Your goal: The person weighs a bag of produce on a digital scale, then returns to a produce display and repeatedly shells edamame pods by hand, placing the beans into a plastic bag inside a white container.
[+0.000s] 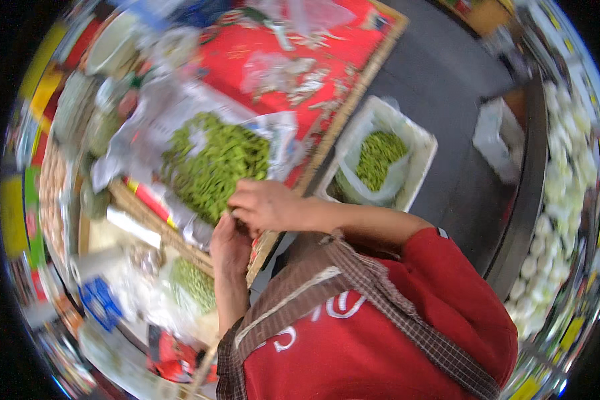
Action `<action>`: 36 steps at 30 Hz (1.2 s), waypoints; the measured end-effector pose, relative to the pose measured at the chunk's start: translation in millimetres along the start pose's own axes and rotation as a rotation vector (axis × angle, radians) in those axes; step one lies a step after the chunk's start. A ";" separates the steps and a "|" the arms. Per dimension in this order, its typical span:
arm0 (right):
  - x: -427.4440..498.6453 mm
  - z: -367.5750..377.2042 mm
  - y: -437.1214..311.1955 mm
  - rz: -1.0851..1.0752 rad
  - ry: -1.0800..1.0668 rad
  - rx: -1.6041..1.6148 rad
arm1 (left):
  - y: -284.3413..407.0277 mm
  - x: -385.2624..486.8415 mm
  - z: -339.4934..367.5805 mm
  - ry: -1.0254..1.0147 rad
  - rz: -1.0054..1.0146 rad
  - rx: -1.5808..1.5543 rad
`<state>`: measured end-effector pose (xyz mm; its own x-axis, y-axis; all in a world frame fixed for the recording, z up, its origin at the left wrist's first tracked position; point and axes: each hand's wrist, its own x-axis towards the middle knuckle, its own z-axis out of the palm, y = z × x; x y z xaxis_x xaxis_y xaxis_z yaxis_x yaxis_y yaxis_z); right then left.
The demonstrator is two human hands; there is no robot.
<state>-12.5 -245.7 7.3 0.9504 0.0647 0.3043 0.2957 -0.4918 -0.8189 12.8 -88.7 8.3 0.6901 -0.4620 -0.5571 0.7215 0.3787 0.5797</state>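
Note:
A pile of green vegetable pieces, perhaps cut beans or pods (225, 155), lies on a crumpled white sheet (175, 105) on the table. My left hand (230, 245) and my right hand (265, 205) meet at the near edge of the pile, fingertips together. Blur and the fingers hide whatever may be between them. Right of the table, a white foam box (425, 160) holds a translucent plastic bag (352, 182) with more green pieces (380, 155) inside.
The wood-edged table (352, 100) has a red cover (240, 50) with scattered scraps and plastic bags (265, 72). Eggs (54, 200) stand at the far left, a blue basket (100, 302) at the lower left. White vegetables (540, 260) line the right side.

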 end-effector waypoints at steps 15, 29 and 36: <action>47.9 -28.5 20.7 0.403 -0.017 0.712 | 61.3 38.0 32.2 0.077 -0.042 0.370; 33.5 10.9 5.0 0.494 0.266 0.551 | 56.4 33.5 14.0 -0.112 -0.187 0.372; 20.9 -4.1 10.2 0.438 0.200 0.435 | 41.2 36.7 38.6 -0.056 0.069 0.721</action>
<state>9.9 -253.0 7.3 0.9678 -0.2463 -0.0525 -0.0635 -0.0368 -0.9973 65.7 -121.0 34.7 0.7145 -0.5041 -0.4851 0.4462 -0.2057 0.8710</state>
